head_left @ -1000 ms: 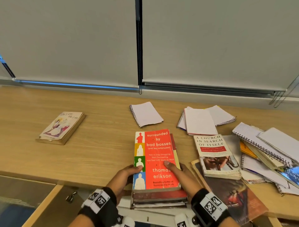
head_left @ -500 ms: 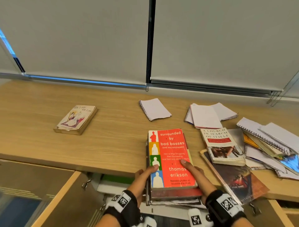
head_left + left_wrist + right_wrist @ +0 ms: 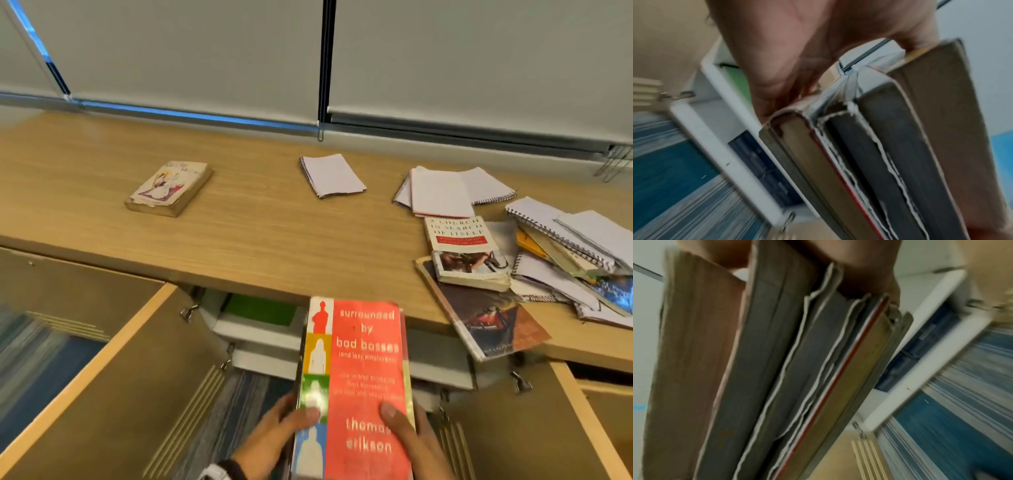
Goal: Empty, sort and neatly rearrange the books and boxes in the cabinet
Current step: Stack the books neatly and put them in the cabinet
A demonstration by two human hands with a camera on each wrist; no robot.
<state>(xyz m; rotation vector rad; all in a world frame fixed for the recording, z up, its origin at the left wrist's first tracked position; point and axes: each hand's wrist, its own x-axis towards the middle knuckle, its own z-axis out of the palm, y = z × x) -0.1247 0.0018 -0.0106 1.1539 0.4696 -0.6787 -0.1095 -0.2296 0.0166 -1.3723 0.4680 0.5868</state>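
You are holding a stack of worn books (image 3: 352, 394) between both hands, its top volume a red paperback with a column of coloured squares down its spine side (image 3: 363, 377). Your left hand (image 3: 274, 435) clasps the stack's left edge, thumb lying over the cover and fingers under the bottom book; your right hand (image 3: 411, 442) mirrors it on the right edge. The wrist views show several volumes with frayed page edges, so the two-sided clamp with thumbs on top seems chosen to keep loose, uneven books from sliding apart.

The stack hangs in the air in front of the open wooden cabinet (image 3: 113, 387), below the front edge of the light wooden countertop (image 3: 260, 240) and level with the white shelf (image 3: 260, 334) inside, where a green box (image 3: 262, 310) sits. Whether you mean the stack for that shelf or elsewhere, I cannot tell; the blur suggests it is moving.

On the countertop, a worn illustrated paperback (image 3: 169, 188) lies alone at the left and a small white spiral notepad (image 3: 330, 174) in the middle. At the right, a white-covered paperback with a red title band (image 3: 462, 250) rests on a dark magazine (image 3: 486, 315) overhanging the edge, beside a jumble of spiral notebooks (image 3: 568, 240). That spread reads like sorting still unfinished. Watch the overhanging magazine as you pass beneath it.
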